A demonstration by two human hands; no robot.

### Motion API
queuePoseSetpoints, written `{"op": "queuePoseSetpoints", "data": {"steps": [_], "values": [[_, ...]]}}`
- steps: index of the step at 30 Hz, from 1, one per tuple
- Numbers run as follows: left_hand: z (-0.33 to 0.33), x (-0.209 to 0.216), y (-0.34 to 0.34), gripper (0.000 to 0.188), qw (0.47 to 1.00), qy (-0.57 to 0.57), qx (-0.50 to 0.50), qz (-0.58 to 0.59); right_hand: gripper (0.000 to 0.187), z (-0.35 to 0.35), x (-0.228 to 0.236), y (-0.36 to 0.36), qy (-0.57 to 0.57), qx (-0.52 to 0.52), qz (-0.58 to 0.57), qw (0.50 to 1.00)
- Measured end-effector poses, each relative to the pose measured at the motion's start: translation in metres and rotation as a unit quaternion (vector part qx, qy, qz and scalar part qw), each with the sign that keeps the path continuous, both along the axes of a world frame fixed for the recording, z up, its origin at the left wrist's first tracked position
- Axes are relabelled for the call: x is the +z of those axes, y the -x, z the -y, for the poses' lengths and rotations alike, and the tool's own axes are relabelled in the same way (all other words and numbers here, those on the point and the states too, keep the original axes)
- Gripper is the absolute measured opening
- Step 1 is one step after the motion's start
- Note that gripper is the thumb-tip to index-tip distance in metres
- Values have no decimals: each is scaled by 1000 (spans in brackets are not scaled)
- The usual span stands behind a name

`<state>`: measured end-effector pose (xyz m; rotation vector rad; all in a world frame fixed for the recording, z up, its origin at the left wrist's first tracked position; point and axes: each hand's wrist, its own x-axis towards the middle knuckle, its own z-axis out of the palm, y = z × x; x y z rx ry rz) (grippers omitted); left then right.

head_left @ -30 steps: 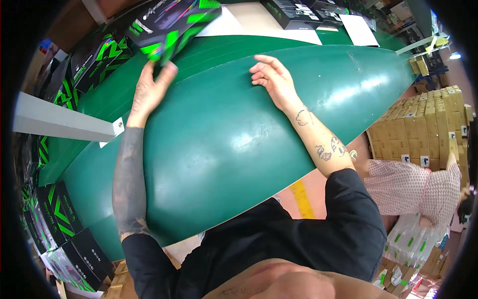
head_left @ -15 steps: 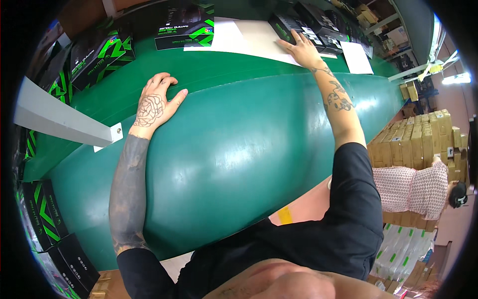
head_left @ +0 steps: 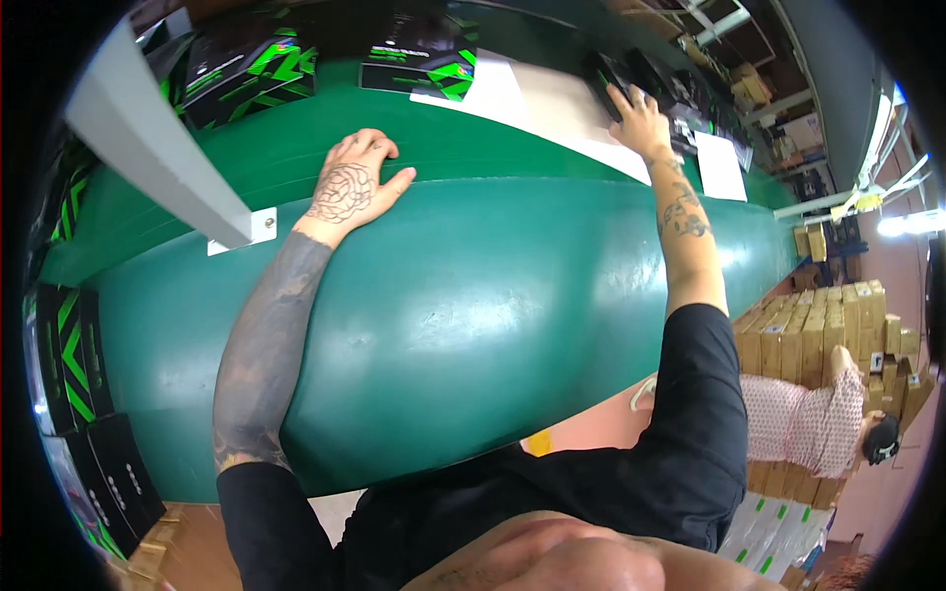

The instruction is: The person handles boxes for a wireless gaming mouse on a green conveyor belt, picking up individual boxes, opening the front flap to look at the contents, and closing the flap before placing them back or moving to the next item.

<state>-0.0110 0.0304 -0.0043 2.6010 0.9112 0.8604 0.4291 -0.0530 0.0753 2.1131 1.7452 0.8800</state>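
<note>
My left hand [head_left: 357, 182] rests on the green table [head_left: 443, 295], its thumb held apart and its fingers loosely bent, with nothing in it. Farther off to the right, my right hand [head_left: 642, 126] reaches to a black box [head_left: 606, 77] at the edge of a pale sheet [head_left: 552, 108]. Its fingers are apart and lie at the box; the contact is partly hidden by the hand. More dark boxes [head_left: 675, 84] stand beside it. A white paper [head_left: 720, 165] lies just right of my right wrist.
Black-and-green mouse boxes [head_left: 419, 59] stand along the far side. A grey post [head_left: 163, 128] is bolted at left. More black boxes [head_left: 69, 360] sit at the left edge. At right, a person in a patterned top [head_left: 803, 424] is beside stacked cartons [head_left: 818, 325].
The whole view has shifted, so the table and boxes sit lower and farther right. My right hand stays at the black box, its fingers a little more bent. My left hand still rests on the table.
</note>
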Motion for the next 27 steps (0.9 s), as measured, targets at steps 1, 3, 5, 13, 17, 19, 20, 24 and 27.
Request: {"op": "queuePoseSetpoints", "data": {"steps": [1, 3, 5, 13, 17, 19, 20, 24, 27], "values": [[0, 0, -2, 34, 1000, 13, -6, 1, 61, -2, -5, 0, -6, 25, 28, 999], [1, 0, -4, 34, 1000, 16, -8, 4, 47, -6, -10, -10, 32, 15, 69, 997], [3, -2, -3, 32, 1000, 21, -1, -5, 46, -8, -10, -14, -7, 19, 80, 997], [4, 0, -5, 31, 998, 42, -35, 27, 36, -13, 40, 2, -220, -81, -156, 960], [6, 10, -9, 40, 979, 22, -8, 204, 52, 26, 37, 66, -420, 9, -720, 552], [6, 21, -14, 50, 950, -27, 37, 310, 62, 54, -1, 119, -343, 106, -835, 417], [6, 28, -15, 52, 936, -53, 51, 344, 64, 71, -18, 148, -269, 88, -871, 402], [7, 54, -22, 57, 949, -67, 11, 307, 72, 107, -43, 225, -113, 136, -893, 414], [24, 78, -18, 51, 920, -147, 56, 359, 74, 114, -32, 247, -68, 161, -914, 367]]}}
